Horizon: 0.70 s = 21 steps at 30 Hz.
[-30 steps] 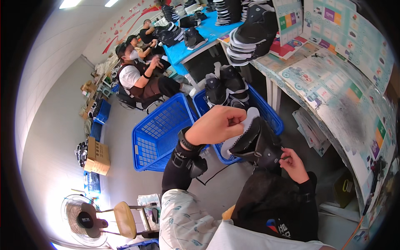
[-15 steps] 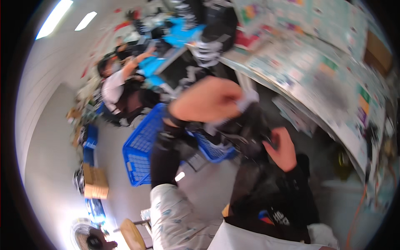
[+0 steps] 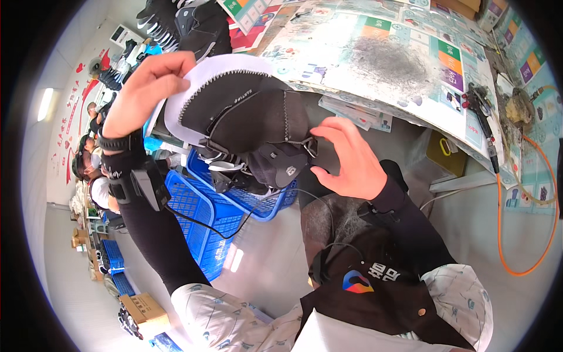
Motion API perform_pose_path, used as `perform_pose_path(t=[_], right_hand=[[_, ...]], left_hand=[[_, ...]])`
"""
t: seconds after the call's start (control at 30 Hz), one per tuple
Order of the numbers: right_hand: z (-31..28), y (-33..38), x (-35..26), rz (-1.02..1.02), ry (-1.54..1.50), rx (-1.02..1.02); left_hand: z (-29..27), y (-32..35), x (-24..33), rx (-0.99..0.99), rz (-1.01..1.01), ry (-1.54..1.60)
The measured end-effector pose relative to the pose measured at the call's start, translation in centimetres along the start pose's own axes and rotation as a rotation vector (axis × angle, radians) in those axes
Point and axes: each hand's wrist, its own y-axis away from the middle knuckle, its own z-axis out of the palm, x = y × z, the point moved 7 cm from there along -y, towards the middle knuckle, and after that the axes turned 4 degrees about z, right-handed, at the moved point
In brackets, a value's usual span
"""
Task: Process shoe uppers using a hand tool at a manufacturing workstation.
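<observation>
I hold a black shoe upper with a white lining and zigzag stitching up in front of me. My left hand pinches the white collar edge at its upper left. My right hand grips the toe end near a small metal lace ring. Black laces hang from the upper's underside. A black wrist strap with a small device and cable sits on my left forearm.
Two blue plastic baskets stand on the floor below the shoe, one holding more black uppers. A workbench covered with printed sheets runs along the right, tools and an orange hose at its far end. Other people sit at the left.
The view has swung and the shoe upper has come closer and higher. My right hand has moved from under the upper to its toe end; my left hand still holds the collar.
</observation>
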Motion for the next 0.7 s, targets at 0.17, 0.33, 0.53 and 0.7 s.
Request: perform_pose_path(t=[0.17,0.33,0.53,0.7], right_hand=[[0.6,0.2,-1.5,-0.166,0.250,0.259],[1.7,-0.3,-0.7,-0.213,0.329,0.267],[1.0,-0.6,-2.1,-0.297,0.228,0.299],[1.0,-0.4,-4.1,-0.309,0.329,0.149]], left_hand=[[-0.7,-0.9,1.0,-0.004,0.034,0.053],[-0.9,-3.1,-0.2,0.055,0.030,0.369],[-1.5,-5.9,-5.8,0.284,-0.116,0.292],[-2.4,-7.7,-8.4,0.259,0.048,-0.045]])
